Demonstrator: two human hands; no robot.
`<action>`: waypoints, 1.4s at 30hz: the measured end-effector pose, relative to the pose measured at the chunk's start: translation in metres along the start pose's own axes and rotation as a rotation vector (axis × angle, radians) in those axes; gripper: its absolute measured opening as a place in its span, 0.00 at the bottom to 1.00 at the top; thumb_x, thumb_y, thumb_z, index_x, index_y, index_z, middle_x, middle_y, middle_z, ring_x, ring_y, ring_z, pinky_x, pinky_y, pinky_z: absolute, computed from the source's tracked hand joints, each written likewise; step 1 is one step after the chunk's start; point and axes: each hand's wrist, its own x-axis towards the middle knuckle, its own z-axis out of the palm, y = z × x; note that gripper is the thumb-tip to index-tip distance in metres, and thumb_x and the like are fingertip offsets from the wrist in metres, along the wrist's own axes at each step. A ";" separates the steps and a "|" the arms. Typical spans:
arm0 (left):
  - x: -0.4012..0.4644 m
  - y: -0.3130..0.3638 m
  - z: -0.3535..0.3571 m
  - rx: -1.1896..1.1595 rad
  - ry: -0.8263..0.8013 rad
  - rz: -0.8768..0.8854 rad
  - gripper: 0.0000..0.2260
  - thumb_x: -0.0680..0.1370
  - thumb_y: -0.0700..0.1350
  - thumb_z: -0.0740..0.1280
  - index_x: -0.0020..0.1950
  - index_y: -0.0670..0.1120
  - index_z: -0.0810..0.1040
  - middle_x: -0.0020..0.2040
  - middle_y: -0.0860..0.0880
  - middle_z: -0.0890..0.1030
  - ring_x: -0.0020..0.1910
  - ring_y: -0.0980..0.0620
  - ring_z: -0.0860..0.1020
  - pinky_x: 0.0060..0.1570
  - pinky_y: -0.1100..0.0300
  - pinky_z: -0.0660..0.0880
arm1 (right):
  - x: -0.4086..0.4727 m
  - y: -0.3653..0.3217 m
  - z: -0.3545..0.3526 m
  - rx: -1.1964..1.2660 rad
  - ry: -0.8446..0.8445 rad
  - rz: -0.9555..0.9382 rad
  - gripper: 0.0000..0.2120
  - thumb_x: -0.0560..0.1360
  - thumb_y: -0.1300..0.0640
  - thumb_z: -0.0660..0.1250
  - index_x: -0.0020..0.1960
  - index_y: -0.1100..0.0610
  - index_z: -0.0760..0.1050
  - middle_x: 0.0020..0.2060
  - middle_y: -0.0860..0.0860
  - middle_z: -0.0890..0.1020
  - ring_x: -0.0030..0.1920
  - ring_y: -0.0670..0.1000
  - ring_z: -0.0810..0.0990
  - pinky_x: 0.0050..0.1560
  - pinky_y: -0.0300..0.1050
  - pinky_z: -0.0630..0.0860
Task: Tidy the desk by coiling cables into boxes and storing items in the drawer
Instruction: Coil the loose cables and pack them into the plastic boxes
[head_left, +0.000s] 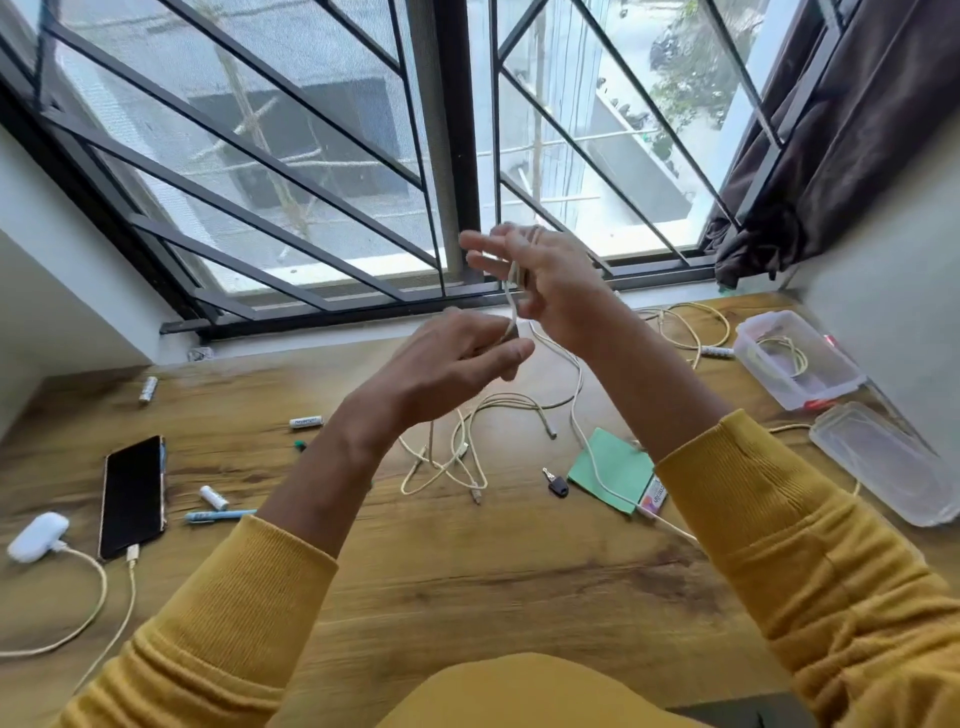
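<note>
Both hands are raised above the middle of the tabletop, working one white cable. The right hand is the higher one, its fingers spread and pointing left, with turns of the cable looped around them. From those loops a short stretch drops straight down to the left hand, just below and to the left, whose curled fingers and thumb pinch it. The rest of the cable trails from between the hands down onto the desk, runs toward the near right and crosses a green paper pad. Left of the pad lies a small black key, and further left a loose tangle of cream cables. At the right edge stands an open clear box with a coiled cable inside, and nearer along that edge lies its clear lid. More cream cable lies at the far edge beside the box. Toward the left edge are a dark phone, a white charger, batteries and a blue pen.
</note>
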 end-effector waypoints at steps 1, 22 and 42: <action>0.000 0.000 -0.004 -0.035 0.012 0.001 0.20 0.82 0.62 0.60 0.39 0.50 0.79 0.31 0.54 0.72 0.31 0.53 0.70 0.37 0.49 0.67 | -0.001 0.007 0.000 -0.154 -0.001 -0.013 0.10 0.89 0.55 0.56 0.62 0.58 0.73 0.59 0.49 0.87 0.61 0.49 0.85 0.34 0.41 0.76; -0.012 -0.043 0.016 -0.714 0.449 -0.310 0.22 0.89 0.59 0.55 0.53 0.42 0.75 0.35 0.51 0.66 0.32 0.51 0.63 0.32 0.58 0.62 | -0.037 0.019 0.020 0.435 -0.271 0.105 0.16 0.86 0.57 0.60 0.71 0.58 0.75 0.30 0.46 0.70 0.34 0.44 0.74 0.28 0.35 0.63; -0.013 -0.030 0.021 -0.947 0.224 -0.350 0.10 0.88 0.52 0.60 0.52 0.46 0.72 0.34 0.52 0.70 0.31 0.54 0.64 0.39 0.49 0.51 | -0.035 0.022 0.031 0.707 -0.456 0.105 0.22 0.85 0.62 0.50 0.76 0.67 0.67 0.58 0.56 0.86 0.70 0.57 0.79 0.56 0.46 0.85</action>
